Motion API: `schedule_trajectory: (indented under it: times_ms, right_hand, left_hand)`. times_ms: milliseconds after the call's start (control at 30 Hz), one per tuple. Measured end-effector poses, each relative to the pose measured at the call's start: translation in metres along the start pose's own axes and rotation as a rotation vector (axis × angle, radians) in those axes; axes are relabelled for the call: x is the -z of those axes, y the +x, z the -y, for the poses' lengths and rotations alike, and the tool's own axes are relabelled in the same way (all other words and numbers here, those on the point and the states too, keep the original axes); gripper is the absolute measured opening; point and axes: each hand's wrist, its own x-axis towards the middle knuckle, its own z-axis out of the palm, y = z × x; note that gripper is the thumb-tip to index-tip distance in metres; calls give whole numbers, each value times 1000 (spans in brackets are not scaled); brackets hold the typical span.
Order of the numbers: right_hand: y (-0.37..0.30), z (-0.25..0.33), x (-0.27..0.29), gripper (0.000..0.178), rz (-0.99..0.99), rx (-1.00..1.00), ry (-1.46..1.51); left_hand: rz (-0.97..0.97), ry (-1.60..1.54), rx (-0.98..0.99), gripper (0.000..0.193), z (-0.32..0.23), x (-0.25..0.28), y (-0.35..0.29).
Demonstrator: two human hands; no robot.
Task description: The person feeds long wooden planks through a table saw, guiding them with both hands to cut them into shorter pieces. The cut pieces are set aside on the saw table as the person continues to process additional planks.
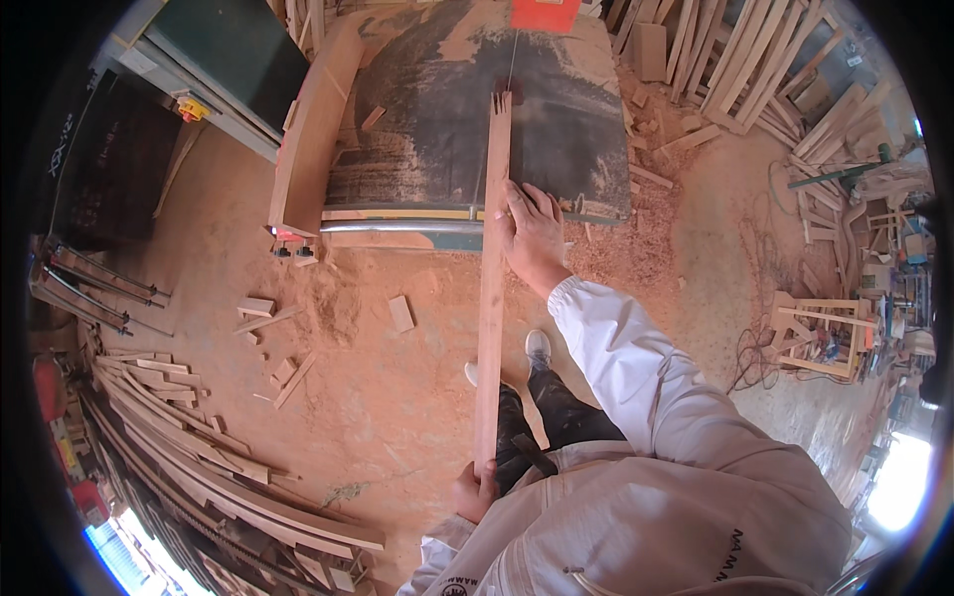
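A long, narrow wooden strip [491,288] reaches from near my waist onto a dark, sawdust-dusted machine table [566,139]. Slots are cut into its far end, leaving short prongs close to a thin saw blade [514,62] under an orange-red guard [545,14]. My left hand [474,492] is closed around the strip's near end. By the table's front edge, my right hand [534,228] grips the strip from its right side, thumb on the left and fingers stretched forward along it.
Along the table's left side stands a tall wooden fence board [316,129]. A green machine cabinet [234,60] is beyond it. Offcuts [400,314] and sawdust litter the floor. Long boards [229,487] are stacked at lower left, and more timber [755,60] leans at far right.
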Motion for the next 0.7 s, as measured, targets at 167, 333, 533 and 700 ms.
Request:
schedule_trajectory:
  times_ms: [167,333,533,700]
  right_hand:
    - [-1,-8,1,52,-26,22,4]
    - [2,-9,4,51,-42,38,14]
    - [2,-12,5,51,-36,35,7]
    - [2,-14,4,51,-30,35,13]
  left_hand:
    - [4,14,-28,62,10,-9,2]
    - [11,-3,-7,61,9,-18,0]
    - [31,-36,2,64,-10,-23,-5]
    - [28,-5,-6,64,-6,-26,-5]
